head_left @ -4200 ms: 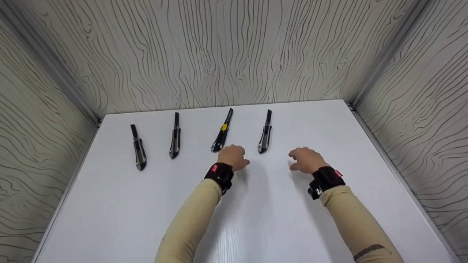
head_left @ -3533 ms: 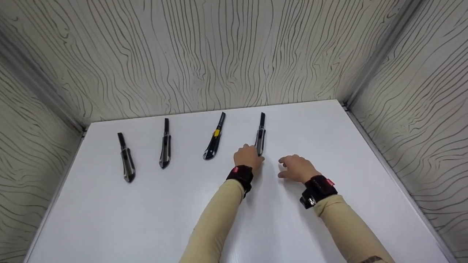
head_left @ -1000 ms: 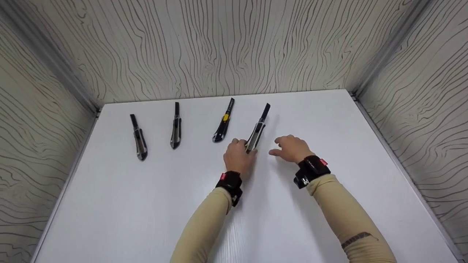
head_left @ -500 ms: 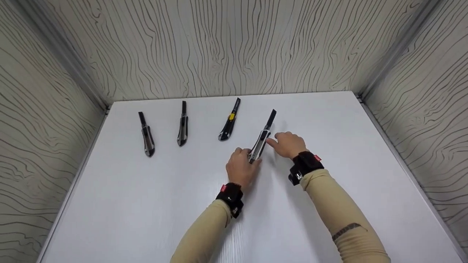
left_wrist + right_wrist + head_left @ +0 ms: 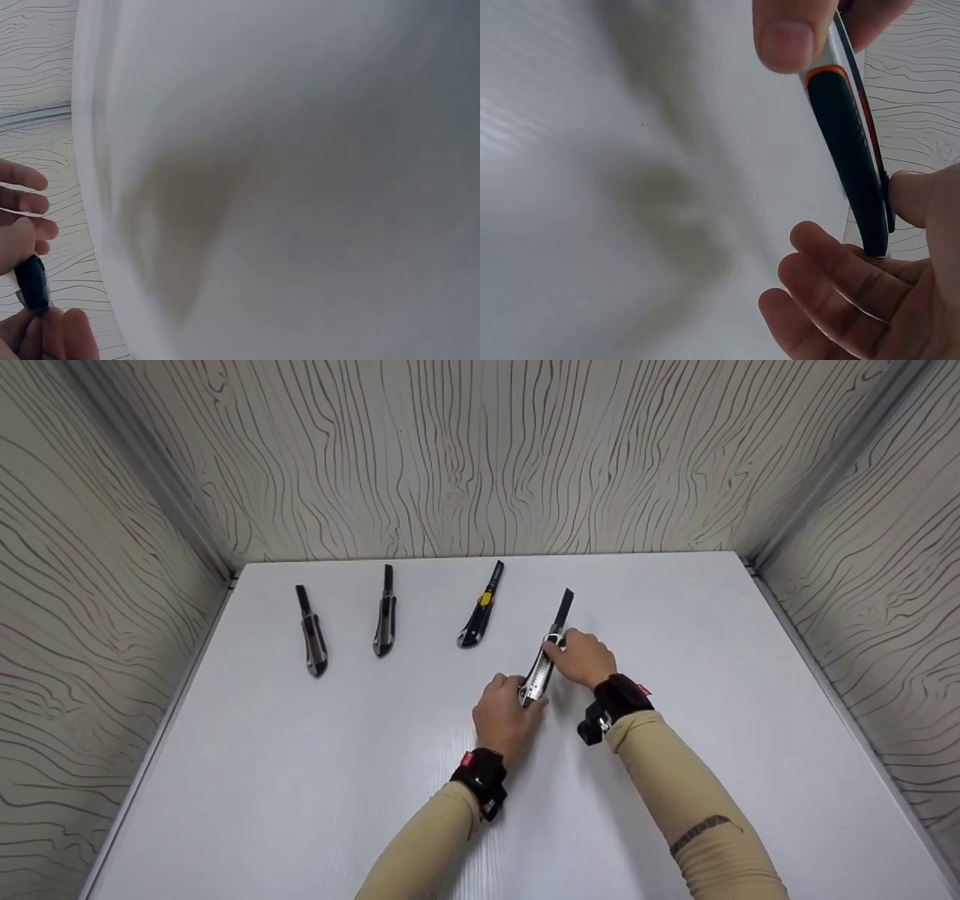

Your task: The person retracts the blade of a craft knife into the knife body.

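Observation:
A silver-and-black utility knife (image 5: 537,676) is raised off the white table, tilted, with its black blade end (image 5: 564,607) pointing away. My left hand (image 5: 506,720) pinches its rear end between thumb and fingers. At its front part, my right hand (image 5: 585,656) has the thumb on the slider and a finger underneath. In the right wrist view the knife's dark grip (image 5: 847,157) runs between the left thumb (image 5: 787,45) and the right hand (image 5: 885,300), whose other fingers are loosely bent. The left wrist view shows only a short dark piece of the knife (image 5: 31,283) between fingers.
To the left, a black utility knife with a yellow slider (image 5: 478,611) and two grey-black utility knives (image 5: 385,619) (image 5: 313,637) lie in a row on the white table (image 5: 262,780). Wood-patterned panels (image 5: 480,457) enclose the table at the back and both sides.
My left hand took the rightmost knife from the table by its rear end and drew it nearer. My right hand moved left and took hold of its front part.

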{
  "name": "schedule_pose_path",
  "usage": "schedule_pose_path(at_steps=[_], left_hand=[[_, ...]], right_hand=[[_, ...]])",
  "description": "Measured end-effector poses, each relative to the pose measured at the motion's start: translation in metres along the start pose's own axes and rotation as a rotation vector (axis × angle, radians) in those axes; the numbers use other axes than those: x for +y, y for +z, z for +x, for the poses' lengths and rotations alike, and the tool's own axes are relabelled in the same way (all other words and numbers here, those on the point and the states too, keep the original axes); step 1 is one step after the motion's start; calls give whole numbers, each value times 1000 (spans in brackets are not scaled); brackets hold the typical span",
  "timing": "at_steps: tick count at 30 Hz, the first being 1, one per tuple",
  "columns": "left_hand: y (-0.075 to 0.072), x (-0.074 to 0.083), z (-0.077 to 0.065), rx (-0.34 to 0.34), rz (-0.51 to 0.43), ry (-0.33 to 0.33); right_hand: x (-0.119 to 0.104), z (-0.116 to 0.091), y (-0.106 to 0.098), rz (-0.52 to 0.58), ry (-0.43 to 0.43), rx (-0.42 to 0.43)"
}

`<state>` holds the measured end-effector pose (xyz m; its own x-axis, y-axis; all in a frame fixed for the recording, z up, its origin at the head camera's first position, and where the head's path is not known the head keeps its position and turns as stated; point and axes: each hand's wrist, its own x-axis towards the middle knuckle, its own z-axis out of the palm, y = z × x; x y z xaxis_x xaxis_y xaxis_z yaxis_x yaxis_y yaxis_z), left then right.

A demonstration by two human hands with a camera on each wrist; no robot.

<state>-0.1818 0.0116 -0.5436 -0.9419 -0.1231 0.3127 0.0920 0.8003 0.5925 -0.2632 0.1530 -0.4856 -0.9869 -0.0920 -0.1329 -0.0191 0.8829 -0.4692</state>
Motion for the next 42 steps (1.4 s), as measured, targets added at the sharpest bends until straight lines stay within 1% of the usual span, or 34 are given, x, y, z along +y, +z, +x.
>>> schedule_pose_path(at_steps=[5, 8, 12, 15, 17, 19, 22, 25, 27, 29, 32, 34, 36, 39, 42], left_hand=[[1, 1, -3, 18, 14, 33], [1, 2, -6, 33, 33, 49], [1, 3, -9, 31, 52, 64], [0, 4, -12, -4, 39, 67], [-1, 4, -14, -39, -5, 64], [-3, 3, -15, -90, -66, 48], [-8, 2, -13, -179, -179, -8], [-13, -1, -10, -258, -251, -70], [-16, -4, -9, -288, -289, -99], [-17, -5, -8, -325, -327, -111], [-18, -8, -7, -412, -450, -142], [-17, -10, -7, -481, -555, -184], [-16, -11, -6, -532, -656, -241], [-14, -14, -5, -570, -775, -327], [-13, -17, -3, -576, -857, -385]], right_hand=[[-2, -1, 5, 320, 69, -72], [-4, -1, 8, 471, 115, -102], [-3, 2, 10, 596, 157, -141], [-2, 5, 12, 643, 160, -173], [-1, 6, 12, 651, 151, -183], [0, 7, 11, 638, 130, -187], [0, 8, 10, 636, 96, -195], [0, 8, 12, 650, 65, -221], [0, 7, 15, 665, 51, -242], [0, 7, 16, 673, 38, -255], [-2, 7, 17, 686, 28, -255], [-3, 7, 17, 689, 29, -254], [-4, 7, 17, 693, 32, -255], [-5, 7, 17, 707, 47, -273], [-6, 7, 16, 734, 66, -299]])
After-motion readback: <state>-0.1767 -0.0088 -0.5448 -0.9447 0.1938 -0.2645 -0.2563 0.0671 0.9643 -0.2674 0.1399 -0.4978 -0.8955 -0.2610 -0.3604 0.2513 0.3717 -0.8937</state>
